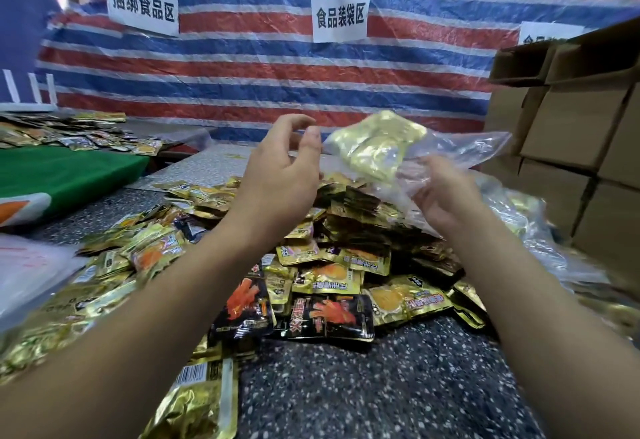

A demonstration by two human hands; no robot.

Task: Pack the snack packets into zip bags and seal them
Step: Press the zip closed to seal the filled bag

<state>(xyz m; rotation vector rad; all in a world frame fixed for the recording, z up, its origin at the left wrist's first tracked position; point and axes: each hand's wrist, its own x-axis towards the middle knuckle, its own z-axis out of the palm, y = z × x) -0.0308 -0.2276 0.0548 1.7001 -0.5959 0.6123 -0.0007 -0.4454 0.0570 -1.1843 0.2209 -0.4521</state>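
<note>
Zip bag [446,158]: gold packets [377,147] inside, mouth unsealed.
Right hand [446,196]: fingers grip the plastic; keep it steady.
Left hand [280,168]: fingers loosely curled, empty; pinch the mouth.

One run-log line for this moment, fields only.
right hand grips zip bag | gold packets inside | left hand open, empty | packet pile below | bag unsealed

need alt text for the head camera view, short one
A person's right hand grips a clear zip bag holding gold snack packets, while the left hand hovers beside it, fingers loosely curled. Below lies a pile of loose packets on a speckled table.
</note>
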